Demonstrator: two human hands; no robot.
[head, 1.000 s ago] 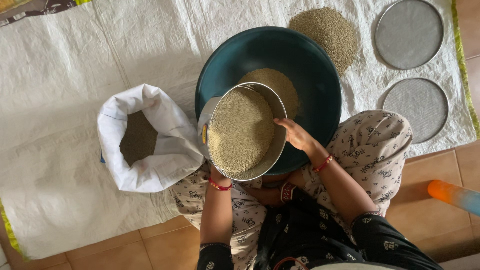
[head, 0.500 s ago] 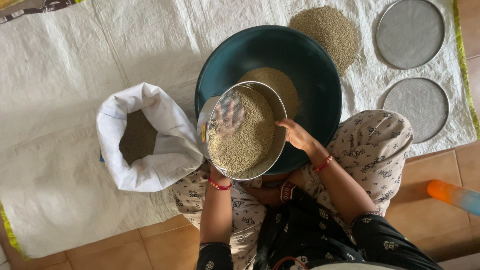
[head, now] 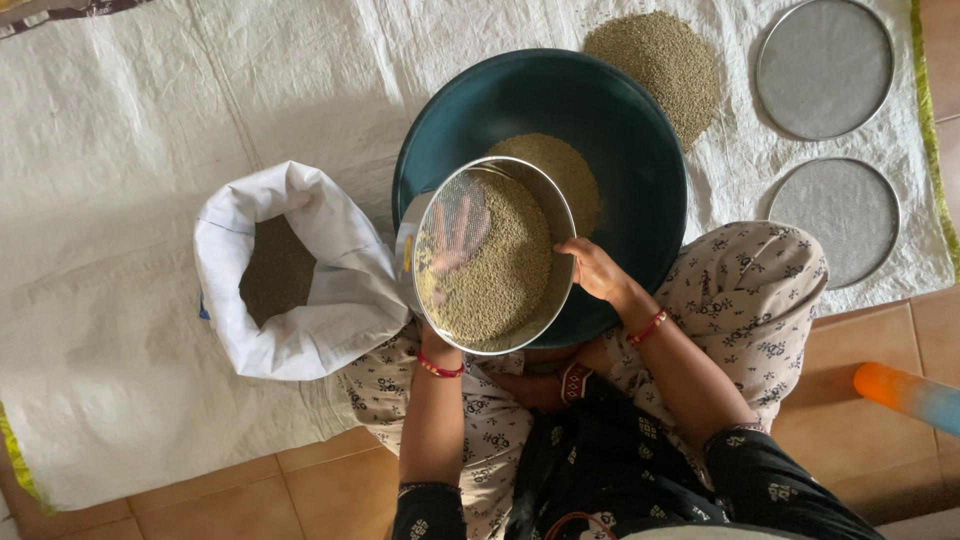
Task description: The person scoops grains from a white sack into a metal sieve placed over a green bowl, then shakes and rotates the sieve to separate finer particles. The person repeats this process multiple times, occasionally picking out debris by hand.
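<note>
Steel sieve sits tilted over the teal basin, held by 2 hands. Left hand is under the mesh, fingers showing through; right hand has its grip closed on the rim. Grain is heaped toward the right side of the sieve.

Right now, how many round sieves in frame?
3. One sieve in the hands, tilted over the teal basin, with grain in it. Two spare sieves on the white sheet at the right: upper sieve, lower sieve. None appear hidden.
</note>
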